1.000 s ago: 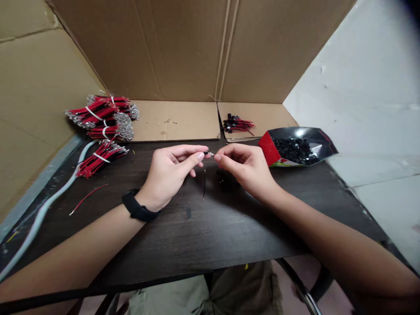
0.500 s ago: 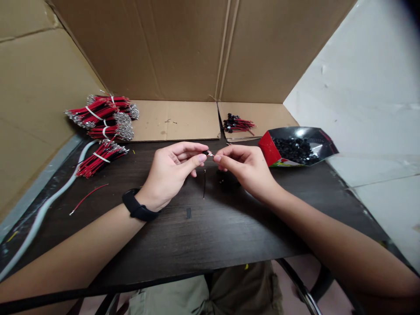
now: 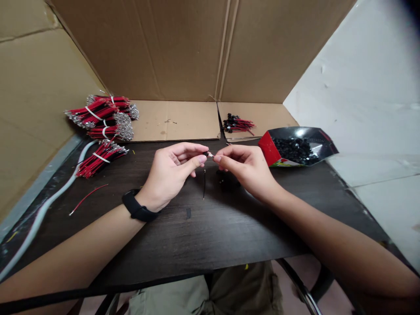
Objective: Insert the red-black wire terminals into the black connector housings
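Over the middle of the dark table, my left hand [image 3: 172,170] pinches a small black connector housing [image 3: 206,153] between thumb and fingertips. Facing it, my right hand [image 3: 251,166] is closed in a pinch on a thin wire with a shiny metal terminal [image 3: 211,155], which meets the housing. How deep the terminal sits is too small to tell, and the fingers hide most of both parts. Below the hands a single black wire [image 3: 204,184] lies on the table. Small black pieces [image 3: 226,179] rest in shadow under my right hand.
Bundles of red and black wires [image 3: 102,159] are stacked at the left, by a grey cable [image 3: 49,203]. One red wire [image 3: 88,199] lies loose. On the back cardboard is a pile of wires with black connectors [image 3: 238,124]. A box [image 3: 269,148] of black housings stands right.
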A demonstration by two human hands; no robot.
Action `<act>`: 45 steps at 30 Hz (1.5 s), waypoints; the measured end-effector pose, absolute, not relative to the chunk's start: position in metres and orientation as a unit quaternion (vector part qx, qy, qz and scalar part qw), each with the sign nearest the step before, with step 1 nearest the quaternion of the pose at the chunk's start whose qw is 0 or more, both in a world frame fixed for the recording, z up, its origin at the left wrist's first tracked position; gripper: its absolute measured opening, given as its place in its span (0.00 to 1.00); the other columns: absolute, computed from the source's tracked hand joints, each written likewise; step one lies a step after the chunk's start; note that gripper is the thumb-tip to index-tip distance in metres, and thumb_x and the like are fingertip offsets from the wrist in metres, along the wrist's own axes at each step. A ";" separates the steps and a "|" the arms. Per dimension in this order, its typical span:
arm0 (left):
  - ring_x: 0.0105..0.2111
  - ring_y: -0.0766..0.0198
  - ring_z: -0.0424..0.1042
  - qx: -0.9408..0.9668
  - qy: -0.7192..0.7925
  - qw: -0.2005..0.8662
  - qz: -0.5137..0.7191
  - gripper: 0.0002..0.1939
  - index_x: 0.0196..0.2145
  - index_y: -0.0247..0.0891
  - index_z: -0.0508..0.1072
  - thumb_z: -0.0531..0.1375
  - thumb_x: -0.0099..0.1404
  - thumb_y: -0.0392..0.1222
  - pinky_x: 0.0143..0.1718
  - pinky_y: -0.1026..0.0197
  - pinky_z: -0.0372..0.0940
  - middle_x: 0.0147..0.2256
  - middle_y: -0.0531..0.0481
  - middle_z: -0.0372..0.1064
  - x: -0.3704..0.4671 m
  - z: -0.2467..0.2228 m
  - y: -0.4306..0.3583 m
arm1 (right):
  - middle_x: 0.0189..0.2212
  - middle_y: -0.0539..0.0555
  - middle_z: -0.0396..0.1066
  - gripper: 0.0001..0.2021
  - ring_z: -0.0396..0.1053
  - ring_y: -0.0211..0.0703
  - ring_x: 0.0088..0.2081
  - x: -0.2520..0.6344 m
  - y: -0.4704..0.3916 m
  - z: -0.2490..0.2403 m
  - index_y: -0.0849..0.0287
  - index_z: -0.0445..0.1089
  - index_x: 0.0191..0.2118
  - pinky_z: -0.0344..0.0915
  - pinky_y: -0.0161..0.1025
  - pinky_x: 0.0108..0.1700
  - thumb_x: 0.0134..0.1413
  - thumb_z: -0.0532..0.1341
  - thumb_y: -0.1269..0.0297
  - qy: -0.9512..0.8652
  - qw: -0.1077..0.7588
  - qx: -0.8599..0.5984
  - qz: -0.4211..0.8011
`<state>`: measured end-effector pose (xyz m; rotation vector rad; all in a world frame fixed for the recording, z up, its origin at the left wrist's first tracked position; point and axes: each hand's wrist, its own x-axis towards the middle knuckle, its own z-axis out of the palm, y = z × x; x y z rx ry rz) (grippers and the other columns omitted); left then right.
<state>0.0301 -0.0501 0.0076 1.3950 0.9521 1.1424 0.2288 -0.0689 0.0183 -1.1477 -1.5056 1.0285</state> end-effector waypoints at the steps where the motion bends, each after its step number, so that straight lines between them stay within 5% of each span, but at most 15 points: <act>1: 0.36 0.64 0.79 0.583 0.398 0.523 0.477 0.13 0.43 0.40 0.83 0.74 0.61 0.44 0.30 0.69 0.70 0.40 0.47 0.82 0.030 0.008 -0.050 | 0.25 0.50 0.74 0.08 0.67 0.36 0.28 0.229 -0.069 0.018 0.61 0.79 0.31 0.61 0.35 0.32 0.58 0.69 0.63 -0.617 0.472 -0.470 0.418; 18: 0.36 0.61 0.79 0.609 0.420 0.492 0.458 0.14 0.43 0.39 0.84 0.74 0.60 0.45 0.30 0.67 0.70 0.40 0.46 0.82 0.029 0.010 -0.051 | 0.27 0.52 0.78 0.08 0.69 0.38 0.29 0.231 -0.068 0.019 0.61 0.79 0.31 0.62 0.36 0.33 0.57 0.69 0.62 -0.656 0.460 -0.471 0.369; 45: 0.41 0.57 0.81 0.650 0.397 0.467 0.449 0.11 0.41 0.39 0.84 0.73 0.61 0.44 0.49 0.56 0.75 0.41 0.45 0.83 0.029 0.012 -0.051 | 0.31 0.52 0.79 0.07 0.72 0.41 0.34 0.233 -0.064 0.020 0.60 0.78 0.33 0.64 0.37 0.38 0.59 0.67 0.62 -0.670 0.433 -0.457 0.393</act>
